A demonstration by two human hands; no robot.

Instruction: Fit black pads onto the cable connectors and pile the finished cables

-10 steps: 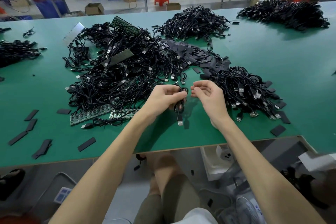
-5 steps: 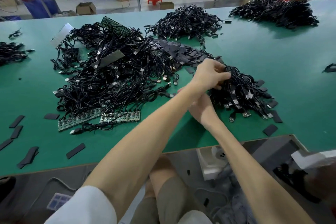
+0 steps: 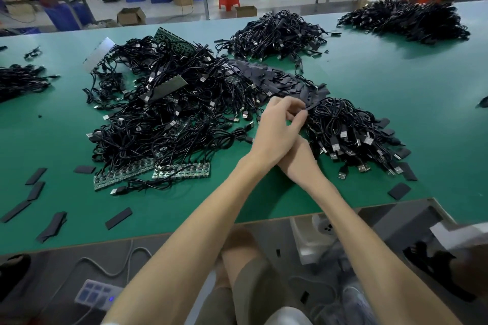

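Observation:
A big tangle of black USB cables [image 3: 169, 119] lies left of centre on the green table [image 3: 396, 82]. Behind my hands is a heap of black pads [image 3: 266, 74]. To the right sits a pile of cables with pads fitted [image 3: 351, 134]. My left hand [image 3: 277, 126] reaches across my right forearm to where the pad heap meets the right pile. Its thumb and fingers are curled and seem to pinch a black pad [image 3: 311, 106]. My right hand [image 3: 299, 163] lies under the left one; only its wrist and heel show.
Loose pads [image 3: 118, 217] lie near the table's front-left edge. Green circuit board strips [image 3: 182, 170] sit at the front of the tangle. More cable piles [image 3: 277, 34] [image 3: 406, 18] lie at the far side and another cable pile [image 3: 18, 82] lies at the left. A person sits at the far right.
One second ago both hands held a coiled cable in front of me. My left hand then swung right over the right arm to the right pile, and the cable is gone from view.

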